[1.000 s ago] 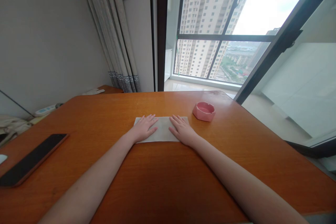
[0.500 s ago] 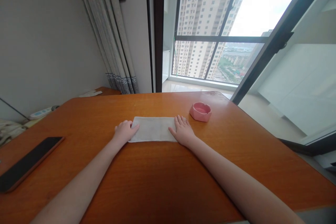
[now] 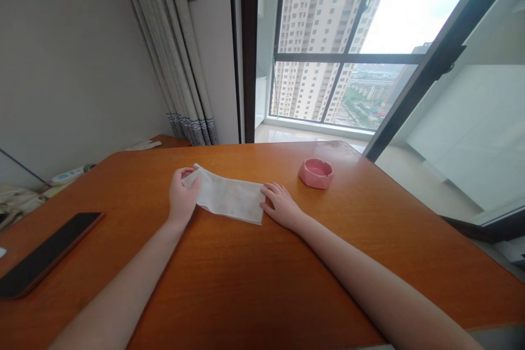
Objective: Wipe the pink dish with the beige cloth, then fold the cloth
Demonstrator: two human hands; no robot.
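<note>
A white folded cloth (image 3: 232, 197) lies across the middle of the wooden table (image 3: 229, 284). My left hand (image 3: 183, 197) grips its left end between thumb and fingers, and that end is lifted and bent up off the surface. My right hand (image 3: 281, 205) rests at the cloth's right edge, palm down with the fingers stretched out, its fingertips touching the edge. Just beyond my right hand stands a pink ashtray (image 3: 316, 174) with notches in its rim.
On the table's left side lies a flat black slab with a brown edge (image 3: 49, 254). A white power strip (image 3: 68, 176) sits past the left edge. Behind the table are a grey curtain (image 3: 164, 44) and a dark-framed glass door (image 3: 410, 93).
My left hand has taken hold of the cloth's left end and raised it. The cloth, flat before, is now tilted and shifted a little left. My right hand has slid off its top to its edge.
</note>
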